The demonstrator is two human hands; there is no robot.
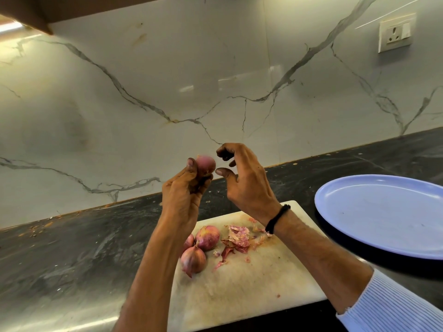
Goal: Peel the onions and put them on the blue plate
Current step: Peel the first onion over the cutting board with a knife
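Hands were raised above the far edge of the white cutting board [239,295], which lay on the dark stone table [72,248]. The left hand [184,190] gripped a red onion [206,163] between thumb and curled fingers, holding it up over the board's far-left corner. The right hand [248,180] hovered just right of that onion, its thumb and bent forefinger apart and clasping nothing that could be seen. A black wristband [278,218] circled its wrist, and a striped sleeve [395,307] covered the arm lower down. On the board's left part sat three more onions [207,237] close together, one partly hidden behind the left forearm. Torn onion skins [237,238] lay just right of them, near the board's middle. The blue plate [347,212] rested on the table just right of the board's far-right corner. Behind the board rose a veined marble wall [143,92].
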